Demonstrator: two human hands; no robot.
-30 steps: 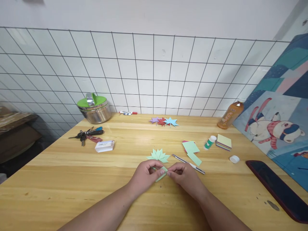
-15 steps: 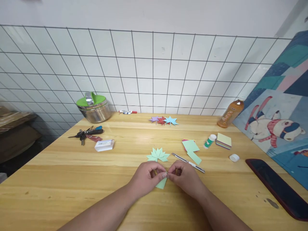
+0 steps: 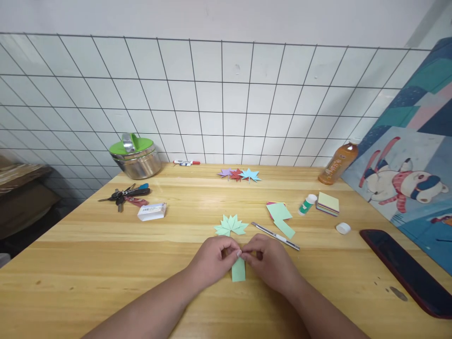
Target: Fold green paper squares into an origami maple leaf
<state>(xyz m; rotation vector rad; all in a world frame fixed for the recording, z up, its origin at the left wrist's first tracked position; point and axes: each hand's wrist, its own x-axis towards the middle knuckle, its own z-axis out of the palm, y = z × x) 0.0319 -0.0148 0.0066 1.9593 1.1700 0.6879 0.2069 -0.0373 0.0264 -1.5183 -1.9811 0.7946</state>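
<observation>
Between my two hands is a narrow strip of light green paper (image 3: 238, 271), its upper end pinched at my fingertips and its lower end hanging toward me. My left hand (image 3: 216, 256) grips it with thumb and forefinger. From the other side my right hand (image 3: 266, 258) pinches the same end, so the fingers hide the top of the strip. Just beyond the hands lies a folded green paper leaf (image 3: 231, 226). A utility knife (image 3: 275, 235) rests slantwise past my right hand, and cut green paper pieces (image 3: 280, 214) lie behind it.
Purple, red and blue paper leaves (image 3: 239, 174) lie near the tiled wall. At right are a glue stick (image 3: 307, 205), its white cap (image 3: 343, 228), a paper stack (image 3: 327, 204), a bottle (image 3: 338, 162) and a phone (image 3: 406, 273). Keys (image 3: 127, 194), a small box (image 3: 151, 212) and a pot (image 3: 136, 157) stand left.
The green strip has turned from slanted to nearly upright in my fingers, and more of it shows. Both hands have shifted slightly left; the view has moved a little.
</observation>
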